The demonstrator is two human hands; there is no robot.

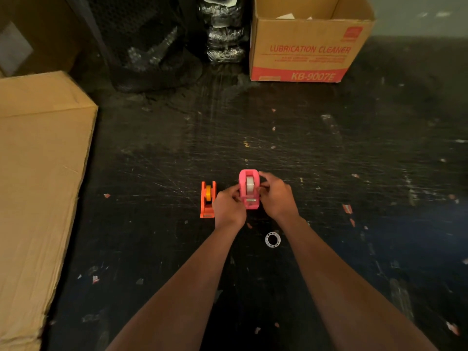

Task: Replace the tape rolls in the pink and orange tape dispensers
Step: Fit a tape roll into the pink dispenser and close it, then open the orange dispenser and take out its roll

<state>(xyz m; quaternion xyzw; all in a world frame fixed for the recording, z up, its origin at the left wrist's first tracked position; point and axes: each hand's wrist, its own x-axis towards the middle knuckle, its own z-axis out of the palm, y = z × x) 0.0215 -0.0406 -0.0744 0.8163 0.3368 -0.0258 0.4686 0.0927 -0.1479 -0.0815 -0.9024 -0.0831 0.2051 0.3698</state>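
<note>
The pink tape dispenser [249,181] stands upright at the middle of the dark table, with a whitish tape roll [250,184] seated inside it. My left hand [228,205] grips its left side and my right hand [277,196] grips its right side. Just to the left stands the orange tape dispenser [207,200], holding an orange-yellow roll [208,191]; neither hand touches it. A clear, nearly spent tape ring [272,239] lies flat on the table below my right wrist.
A closed cardboard box [38,173] fills the left side. An open carton printed "LUBRICATION CLEANER" [309,51] stands at the back right, with black bags and wrapped bundles [222,34] beside it. Scraps of tape and paper dot the scratched table [354,148].
</note>
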